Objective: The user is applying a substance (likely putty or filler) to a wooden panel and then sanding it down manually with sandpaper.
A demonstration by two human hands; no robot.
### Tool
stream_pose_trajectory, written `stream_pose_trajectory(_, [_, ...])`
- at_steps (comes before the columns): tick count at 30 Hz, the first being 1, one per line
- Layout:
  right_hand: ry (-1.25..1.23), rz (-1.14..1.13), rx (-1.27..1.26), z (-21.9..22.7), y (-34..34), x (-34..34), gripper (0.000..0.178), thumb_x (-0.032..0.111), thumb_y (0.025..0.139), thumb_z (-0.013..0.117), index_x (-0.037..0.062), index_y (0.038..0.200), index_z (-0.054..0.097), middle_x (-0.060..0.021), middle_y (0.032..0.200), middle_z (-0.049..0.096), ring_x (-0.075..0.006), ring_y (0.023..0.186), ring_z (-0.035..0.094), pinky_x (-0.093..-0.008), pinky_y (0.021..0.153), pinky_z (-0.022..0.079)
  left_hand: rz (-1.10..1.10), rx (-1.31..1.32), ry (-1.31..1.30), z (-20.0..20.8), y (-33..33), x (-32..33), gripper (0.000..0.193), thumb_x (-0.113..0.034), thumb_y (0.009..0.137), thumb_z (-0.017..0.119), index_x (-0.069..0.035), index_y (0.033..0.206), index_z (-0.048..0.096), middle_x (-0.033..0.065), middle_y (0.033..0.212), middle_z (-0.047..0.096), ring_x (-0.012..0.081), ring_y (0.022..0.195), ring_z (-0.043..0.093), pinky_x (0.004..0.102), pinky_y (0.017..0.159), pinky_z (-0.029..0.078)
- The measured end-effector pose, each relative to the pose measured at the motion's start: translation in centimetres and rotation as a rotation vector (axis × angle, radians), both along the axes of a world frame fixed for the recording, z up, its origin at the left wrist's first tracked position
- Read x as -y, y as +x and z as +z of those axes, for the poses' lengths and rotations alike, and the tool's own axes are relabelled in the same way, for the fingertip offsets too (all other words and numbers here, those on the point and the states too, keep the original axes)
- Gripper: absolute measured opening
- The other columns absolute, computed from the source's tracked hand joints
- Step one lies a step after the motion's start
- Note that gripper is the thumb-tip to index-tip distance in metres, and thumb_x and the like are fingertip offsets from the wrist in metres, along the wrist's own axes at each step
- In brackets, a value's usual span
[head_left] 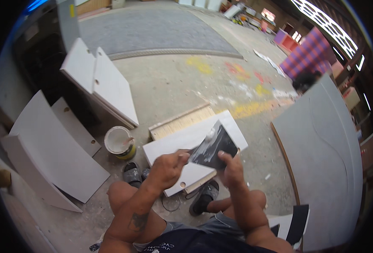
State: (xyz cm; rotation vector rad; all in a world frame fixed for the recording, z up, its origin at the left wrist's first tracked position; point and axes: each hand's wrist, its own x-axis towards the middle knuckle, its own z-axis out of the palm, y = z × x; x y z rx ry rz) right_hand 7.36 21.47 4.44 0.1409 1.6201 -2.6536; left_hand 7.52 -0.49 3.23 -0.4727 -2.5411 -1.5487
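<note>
A thin black plate (209, 152) smeared with white paste is held up in front of me, above a white board (182, 145). My right hand (232, 169) grips its right edge, thumb on top. My left hand (168, 169) is closed beside the plate's left edge. A dark, thin edge shows at its fingers, but what it holds is mostly hidden. The white board lies flat on a pale wooden support (180, 122) and has a round hole near its near corner. Left of it stands a bucket (120, 142) of white paste, with a tool handle leaning at its rim.
White panels (104, 86) lean at the upper left, and curved white panels (59, 152) stand at my left. A large grey panel (321, 160) fills the right side. Paint spots mark the concrete floor (165, 84). A grey mat (152, 31) lies farther off.
</note>
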Motion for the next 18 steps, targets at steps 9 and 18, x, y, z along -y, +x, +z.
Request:
stream_pose_trajectory(9, [0.952,-0.309,0.066,-4.1,-10.5,-22.3,0.034,0.011,0.087,0.054,-0.0035,0.117,0.063,-0.0131,0.102,0.067,-0.0200,0.094,0.062,-0.0332,0.087,0.048,0.302,0.230,0.324,1.9,0.1,3.7,0.040,-0.032,0.107,0.043,0.003,0.102,0.062,0.0024,0.086,0.061,0.0126,0.078,0.051,0.0305,0.068,0.043])
stream_pose_trajectory(18, [1.702,-0.070,0.143,-22.5,-20.3,-29.2,0.045,0.008,0.087,0.047,0.0035,0.131,0.057,-0.0236,0.119,0.061,-0.0385,0.111,0.060,-0.0435,0.097,0.047,0.462,0.191,0.161,1.8,-3.3,1.1,0.051,-0.038,0.105,0.041,0.009,0.104,0.059,0.0109,0.088,0.061,0.0180,0.082,0.056,0.0309,0.075,0.045])
